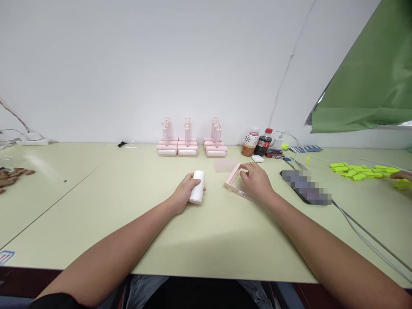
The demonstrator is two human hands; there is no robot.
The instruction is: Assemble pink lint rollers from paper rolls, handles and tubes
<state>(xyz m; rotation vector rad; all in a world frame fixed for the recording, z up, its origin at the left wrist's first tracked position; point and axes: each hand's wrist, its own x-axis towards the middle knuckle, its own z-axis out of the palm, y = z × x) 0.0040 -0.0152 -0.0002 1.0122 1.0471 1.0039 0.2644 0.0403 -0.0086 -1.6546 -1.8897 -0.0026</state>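
My left hand (185,192) is wrapped round a white sticky-paper roll (197,187), which is tilted slightly over the table. To its right, my right hand (256,180) grips a pink lint roller frame (232,175) whose clear handle (243,194) points down and to the right under the hand. No roll sits on that frame. The roll and the frame are apart. Behind the frame lies a flat pale pink sheet (222,165), partly hidden by it. Several pink lint rollers (187,148) with upright handles stand in rows against the wall.
A drink bottle with a white cap (250,142), a cola bottle (263,143) and a white case (257,159) stand back right. A phone (305,187) with cables lies right. Beyond are neon yellow pieces (360,170) and another person's hand (402,176). Brown pieces (13,176) lie far left.
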